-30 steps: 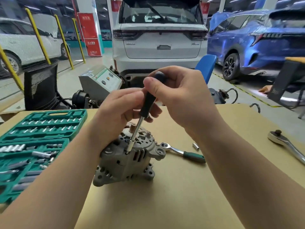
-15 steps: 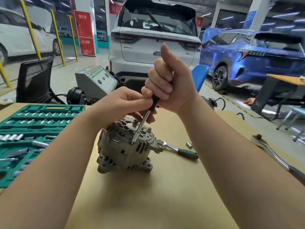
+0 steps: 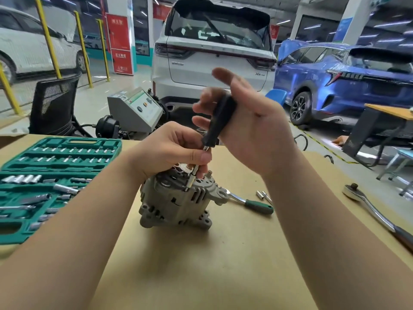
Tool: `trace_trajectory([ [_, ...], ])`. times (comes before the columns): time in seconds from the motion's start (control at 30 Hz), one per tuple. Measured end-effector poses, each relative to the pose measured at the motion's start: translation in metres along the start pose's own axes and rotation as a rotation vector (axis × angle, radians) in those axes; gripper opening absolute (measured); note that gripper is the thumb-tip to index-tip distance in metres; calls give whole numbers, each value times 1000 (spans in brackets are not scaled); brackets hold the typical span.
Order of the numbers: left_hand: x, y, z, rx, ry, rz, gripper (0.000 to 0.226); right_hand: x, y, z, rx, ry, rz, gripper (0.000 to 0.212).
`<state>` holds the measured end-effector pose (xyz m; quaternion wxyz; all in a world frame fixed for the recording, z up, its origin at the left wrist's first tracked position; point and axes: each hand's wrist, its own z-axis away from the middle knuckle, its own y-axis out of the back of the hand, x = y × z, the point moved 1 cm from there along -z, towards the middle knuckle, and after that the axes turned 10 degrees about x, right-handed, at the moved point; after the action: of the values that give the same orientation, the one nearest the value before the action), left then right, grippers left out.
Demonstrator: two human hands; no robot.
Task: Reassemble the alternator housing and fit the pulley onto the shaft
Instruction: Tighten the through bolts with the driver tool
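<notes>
Grey cast-metal alternator housing (image 3: pixel 176 202) stands mid-table on brown cardboard (image 3: pixel 223 265). Above it, the left hand (image 3: pixel 169 151) curls down, fingertips pinching the steel shaft of a black-handled driver (image 3: pixel 218 121) whose tip meets the housing's top. The right hand (image 3: pixel 250 128) is raised, palm against the handle, fingers spread and mostly straight. A green-handled ratchet (image 3: pixel 248 202) lies just right; a green socket case (image 3: pixel 44 175) sits left.

white car (image 3: pixel 212 70) tailgate: "X" badge, rest unclear | red sign (image 3: pixel 120 43): characters unreadable
</notes>
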<state>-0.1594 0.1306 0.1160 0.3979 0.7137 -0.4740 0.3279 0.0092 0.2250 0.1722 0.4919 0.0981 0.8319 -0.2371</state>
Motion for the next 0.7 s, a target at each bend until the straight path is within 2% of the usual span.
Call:
trace_trajectory([
  [0.1,0,-1,1,-30,-17,1,10,-5,22,8,-205,-7,62,46],
  [0.2,-2,-2,0,-44,-5,13,10,-9,26,10,-184,79,257,40],
  [0.33,-2,2,0,-48,65,37,17,-14,16,15,84,187,510,32],
  [0.47,4,-3,-3,58,93,40,34,-6,-4,26,428,390,851,31],
  [0.53,7,-8,-3,55,67,49,28,1,-8,28,508,456,889,32],
  [0.6,8,-9,-1,32,81,106,22,5,-4,26,448,470,857,29],
  [0.7,11,-9,1,-2,107,170,16,0,11,19,57,235,415,36],
])
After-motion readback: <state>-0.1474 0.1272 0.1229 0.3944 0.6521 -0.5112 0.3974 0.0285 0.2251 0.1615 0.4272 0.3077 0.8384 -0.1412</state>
